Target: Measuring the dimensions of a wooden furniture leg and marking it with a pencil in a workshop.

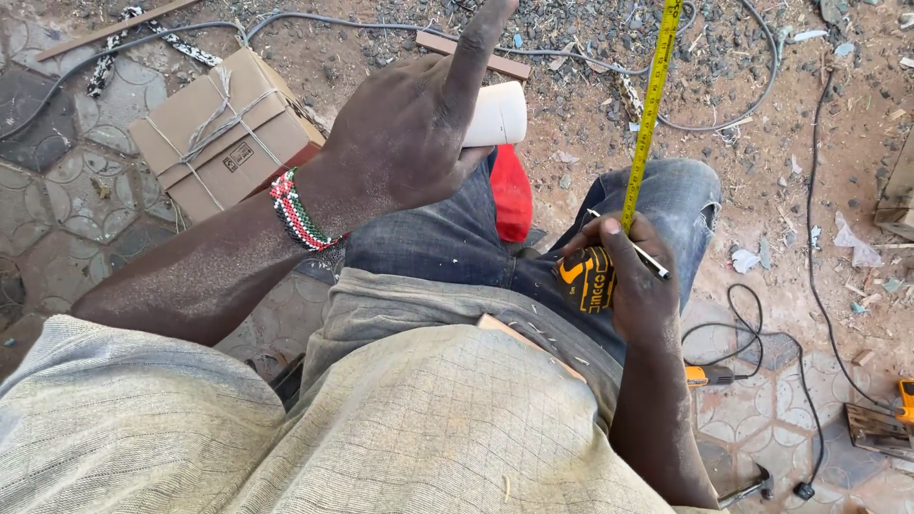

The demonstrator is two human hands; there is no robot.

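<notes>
Pipe (497, 114), a smooth white plastic cylinder with a round cut end, lies grasped in the left hand (405, 143); the palm wraps it and the index finger sticks straight up, so only the short end beyond the thumb side shows. No pencil mark can be seen on that end, and the tape does not lie along it, so the measuring appears not yet taken.

Ordered by size: a brown cardboard box (224, 133), tied with pale string, sits on the ground behind the left wrist. A yellow steel tape blade (652, 105), stiff and slightly curved, runs up and away from the right hand (633, 286), well clear of the pipe. That hand is clenched on the tape measure (584, 279), a black-and-orange case, with a thin pencil (638, 249) pinned under the thumb. A red, green and white beaded bracelet (297, 211) circles the left wrist. Near the right forearm, on patterned paving, lies a hammer (752, 487). Black cables (819, 314) trail over the gritty red soil beyond.
</notes>
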